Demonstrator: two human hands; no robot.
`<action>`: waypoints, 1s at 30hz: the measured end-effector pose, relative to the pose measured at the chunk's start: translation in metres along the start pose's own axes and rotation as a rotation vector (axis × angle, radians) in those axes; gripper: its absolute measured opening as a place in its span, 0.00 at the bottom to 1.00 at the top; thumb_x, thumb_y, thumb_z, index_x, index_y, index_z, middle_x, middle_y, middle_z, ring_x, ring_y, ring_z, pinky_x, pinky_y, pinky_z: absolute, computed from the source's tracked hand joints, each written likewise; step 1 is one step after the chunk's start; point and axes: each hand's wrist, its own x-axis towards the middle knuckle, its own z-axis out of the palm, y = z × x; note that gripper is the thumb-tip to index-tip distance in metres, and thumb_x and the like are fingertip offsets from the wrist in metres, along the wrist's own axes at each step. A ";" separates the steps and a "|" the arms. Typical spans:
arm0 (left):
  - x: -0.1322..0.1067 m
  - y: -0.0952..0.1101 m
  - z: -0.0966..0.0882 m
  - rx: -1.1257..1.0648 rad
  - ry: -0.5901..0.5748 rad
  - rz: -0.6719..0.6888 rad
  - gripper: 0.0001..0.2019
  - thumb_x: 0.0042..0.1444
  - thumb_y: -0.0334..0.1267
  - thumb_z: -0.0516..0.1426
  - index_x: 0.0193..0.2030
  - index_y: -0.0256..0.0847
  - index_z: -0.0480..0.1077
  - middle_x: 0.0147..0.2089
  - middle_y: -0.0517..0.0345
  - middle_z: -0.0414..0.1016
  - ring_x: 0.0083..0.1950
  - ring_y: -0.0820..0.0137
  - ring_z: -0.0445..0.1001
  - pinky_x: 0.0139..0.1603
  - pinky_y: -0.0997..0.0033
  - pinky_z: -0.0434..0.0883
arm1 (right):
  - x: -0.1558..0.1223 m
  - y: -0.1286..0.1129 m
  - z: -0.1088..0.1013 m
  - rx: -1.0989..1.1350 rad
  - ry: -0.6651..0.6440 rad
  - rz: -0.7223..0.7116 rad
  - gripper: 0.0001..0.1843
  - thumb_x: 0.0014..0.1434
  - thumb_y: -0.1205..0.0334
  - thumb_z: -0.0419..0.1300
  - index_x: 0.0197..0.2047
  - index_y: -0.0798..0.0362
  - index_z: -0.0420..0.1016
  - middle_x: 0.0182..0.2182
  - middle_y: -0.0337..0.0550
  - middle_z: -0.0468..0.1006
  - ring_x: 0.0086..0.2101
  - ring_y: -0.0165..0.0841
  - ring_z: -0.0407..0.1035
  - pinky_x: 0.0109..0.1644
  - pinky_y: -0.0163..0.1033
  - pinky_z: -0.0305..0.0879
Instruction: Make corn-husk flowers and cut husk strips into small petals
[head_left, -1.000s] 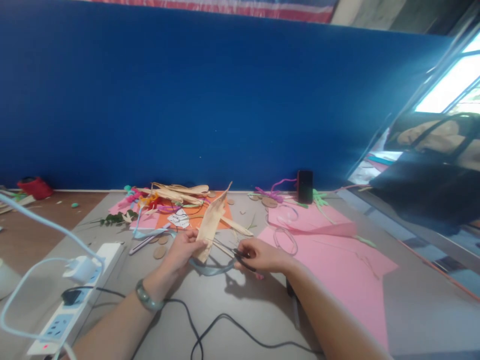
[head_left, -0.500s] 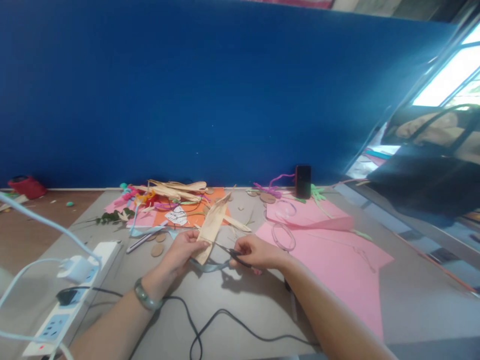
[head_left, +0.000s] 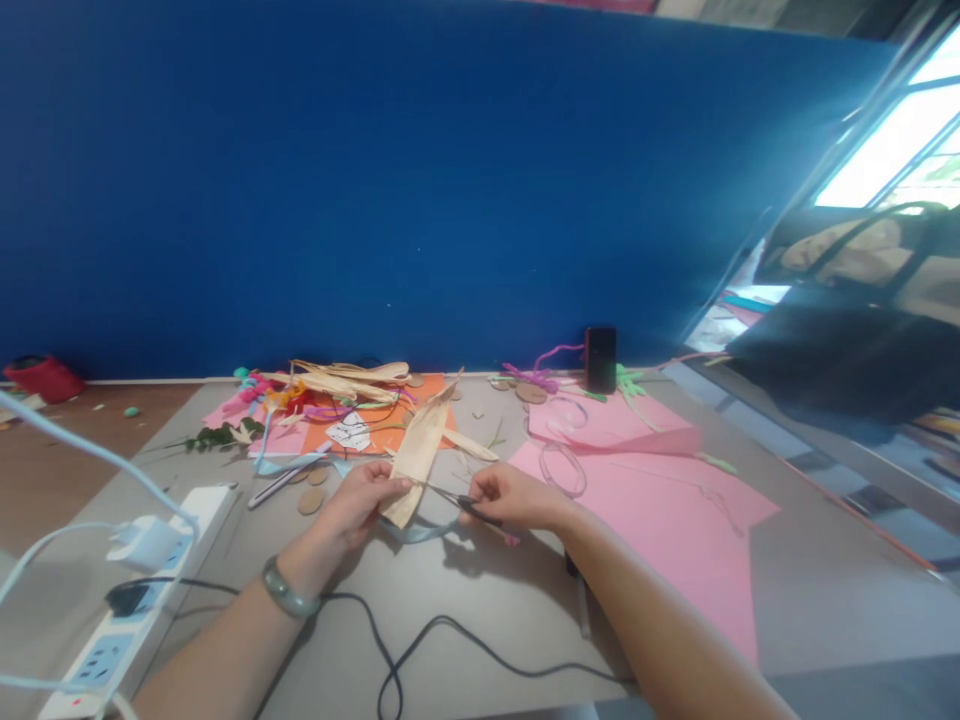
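My left hand (head_left: 369, 497) pinches the lower left edge of a pale dried corn husk (head_left: 421, 445), which tapers to a point away from me. A pair of scissors (head_left: 466, 500) with dark handles is in my right hand (head_left: 504, 497), fingers closed round the grips. Its blades point left and lie across the husk near my left fingertips. Below the husk a light blue ribbon (head_left: 420, 533) curves along the table. A small pink tip (head_left: 511, 540) shows under my right hand; what it belongs to I cannot make out.
A white power strip (head_left: 150, 600) with plugs stands at the left, and a black cable (head_left: 450, 625) snakes across the front. More husks (head_left: 352, 380), a utility knife (head_left: 289, 480) and wooden discs (head_left: 310, 501) lie beyond. Pink paper (head_left: 660, 540) covers the right side; a phone (head_left: 601, 360) stands behind.
The view has shifted slightly to the right. Both hands keep nearly the same hold on the husk and the scissors, and the blades remain across the husk.
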 end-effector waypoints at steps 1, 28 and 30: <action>0.000 0.000 -0.001 0.000 -0.002 -0.016 0.12 0.36 0.33 0.68 0.28 0.34 0.72 0.24 0.58 0.75 0.23 0.74 0.71 0.23 0.76 0.67 | 0.001 0.001 0.000 0.013 0.009 -0.002 0.15 0.46 0.52 0.65 0.24 0.54 0.69 0.22 0.37 0.77 0.12 0.23 0.59 0.14 0.30 0.58; -0.002 0.006 0.001 0.006 -0.133 -0.105 0.08 0.41 0.34 0.67 0.28 0.32 0.75 0.24 0.58 0.74 0.23 0.76 0.69 0.25 0.77 0.68 | 0.002 -0.003 0.003 -0.012 0.004 0.010 0.22 0.45 0.47 0.67 0.21 0.53 0.61 0.12 0.29 0.63 0.11 0.21 0.53 0.12 0.28 0.54; -0.001 0.005 0.000 0.001 -0.139 -0.105 0.08 0.41 0.33 0.67 0.29 0.32 0.75 0.23 0.59 0.73 0.22 0.76 0.69 0.25 0.77 0.67 | 0.002 -0.002 0.003 -0.008 0.004 0.005 0.22 0.45 0.47 0.67 0.21 0.53 0.61 0.12 0.29 0.63 0.11 0.22 0.53 0.12 0.28 0.54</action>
